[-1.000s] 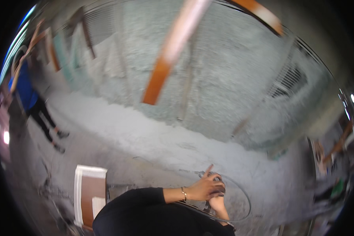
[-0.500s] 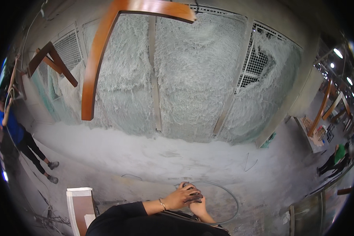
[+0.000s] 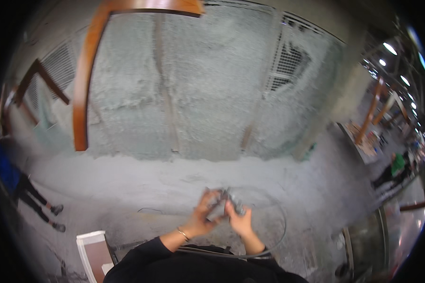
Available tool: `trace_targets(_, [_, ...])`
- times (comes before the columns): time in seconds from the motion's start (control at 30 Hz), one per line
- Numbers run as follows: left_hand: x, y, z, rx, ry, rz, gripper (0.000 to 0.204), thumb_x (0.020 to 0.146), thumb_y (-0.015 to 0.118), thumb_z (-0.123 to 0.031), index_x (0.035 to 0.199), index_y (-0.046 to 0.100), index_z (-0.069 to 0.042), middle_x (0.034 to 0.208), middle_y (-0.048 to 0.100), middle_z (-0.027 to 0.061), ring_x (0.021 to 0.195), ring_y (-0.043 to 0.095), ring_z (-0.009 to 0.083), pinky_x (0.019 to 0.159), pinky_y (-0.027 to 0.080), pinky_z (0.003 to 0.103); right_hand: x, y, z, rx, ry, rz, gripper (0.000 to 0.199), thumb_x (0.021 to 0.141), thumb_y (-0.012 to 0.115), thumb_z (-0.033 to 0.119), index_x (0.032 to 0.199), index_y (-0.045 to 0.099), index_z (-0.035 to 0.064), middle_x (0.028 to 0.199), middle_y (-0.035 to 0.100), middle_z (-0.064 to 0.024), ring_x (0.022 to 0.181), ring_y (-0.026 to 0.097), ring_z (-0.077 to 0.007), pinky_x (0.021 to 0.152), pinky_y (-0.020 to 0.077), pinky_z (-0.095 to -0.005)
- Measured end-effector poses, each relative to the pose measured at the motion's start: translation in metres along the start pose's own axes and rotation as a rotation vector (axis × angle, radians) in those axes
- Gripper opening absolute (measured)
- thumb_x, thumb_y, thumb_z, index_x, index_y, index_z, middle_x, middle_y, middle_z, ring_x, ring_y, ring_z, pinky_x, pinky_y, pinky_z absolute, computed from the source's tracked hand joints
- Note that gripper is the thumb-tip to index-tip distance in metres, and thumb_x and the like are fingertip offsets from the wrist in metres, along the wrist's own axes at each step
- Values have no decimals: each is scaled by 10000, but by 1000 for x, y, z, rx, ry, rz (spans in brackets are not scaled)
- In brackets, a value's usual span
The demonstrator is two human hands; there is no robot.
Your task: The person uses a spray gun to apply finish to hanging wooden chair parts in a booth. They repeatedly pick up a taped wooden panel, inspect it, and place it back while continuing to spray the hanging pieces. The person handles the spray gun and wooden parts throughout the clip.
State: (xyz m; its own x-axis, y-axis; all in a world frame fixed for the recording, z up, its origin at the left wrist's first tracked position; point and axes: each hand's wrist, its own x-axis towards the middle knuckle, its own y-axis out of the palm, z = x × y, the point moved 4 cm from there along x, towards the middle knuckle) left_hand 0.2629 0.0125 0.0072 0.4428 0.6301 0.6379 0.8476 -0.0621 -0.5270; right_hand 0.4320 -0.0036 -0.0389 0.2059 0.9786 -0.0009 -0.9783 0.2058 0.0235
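Note:
My right hand (image 3: 241, 220) is closed round a small dark spray gun (image 3: 226, 194), its thumb lying along the near side. A thin grey hose (image 3: 285, 221) loops out to the right and back across my waist. My left hand (image 3: 204, 213), with a bracelet at the wrist, curves beside the gun's left side. Its fingers and thumb are spread apart, though motion smears them, and whether the fingertips touch the gun is unclear. Ahead hangs an orange-brown varnished wooden frame piece (image 3: 82, 89), bent at a corner; neither hand touches it.
A filter wall (image 3: 212, 85) with fluffy pale coating stands ahead, above a whitened floor (image 3: 127, 181). A darker wooden piece (image 3: 52, 81) hangs at left, near a person in blue (image 3: 7, 165). Another person in green (image 3: 396, 165) stands far right. A pale-edged panel (image 3: 93, 254) is at lower left.
My hands have risen away from my body; the left has come off the top of the right and spread its fingers, baring the spray gun. The view has swung rightward.

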Motion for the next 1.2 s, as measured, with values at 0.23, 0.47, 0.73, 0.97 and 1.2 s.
trace_targets(0.23, [14, -75, 45, -476, -359, -508, 165, 973, 650, -2, 1135, 644, 29, 1026, 694, 86, 963, 691, 194, 894, 572, 330, 56, -59, 149, 247, -637, -445, 517, 1040, 580, 489, 814, 594, 24, 728, 618, -29, 549, 481, -51, 489, 366, -231])
trace_targets(0.47, [-10, -120, 99, -687, -521, -677, 230, 982, 660, -37, 1183, 650, 74, 1056, 701, 143, 928, 715, 232, 893, 622, 403, -22, 26, 103, -125, -468, 582, 413, 948, 754, 176, 1320, 674, 15, 1260, 731, -122, 938, 716, -140, 824, 567, -289])
trace_targets(0.73, [-44, -116, 109, -730, -751, -462, 171, 924, 658, 65, 1082, 670, 127, 1032, 721, 190, 951, 733, 286, 901, 636, 425, -36, 58, 73, -61, -256, 374, 464, 1021, 674, 299, 1362, 636, -13, 972, 719, -38, 803, 589, -70, 736, 506, -236])
trace_targets(0.97, [-44, -131, 93, -689, -741, -189, 166, 924, 682, 22, 1054, 690, 123, 1009, 742, 199, 903, 750, 291, 872, 636, 402, -46, 76, 52, 49, -106, 293, 473, 1040, 647, 298, 1397, 605, -9, 840, 615, 27, 751, 511, -45, 672, 468, -229])
trace_targets(1.2, [-44, -123, 95, -746, -818, -342, 135, 986, 656, -88, 949, 644, 40, 789, 642, 80, 690, 676, 210, 620, 582, 321, -52, 99, 52, 32, -239, 262, 452, 1016, 689, 292, 1351, 641, -7, 870, 669, 20, 766, 550, -39, 685, 478, -223])
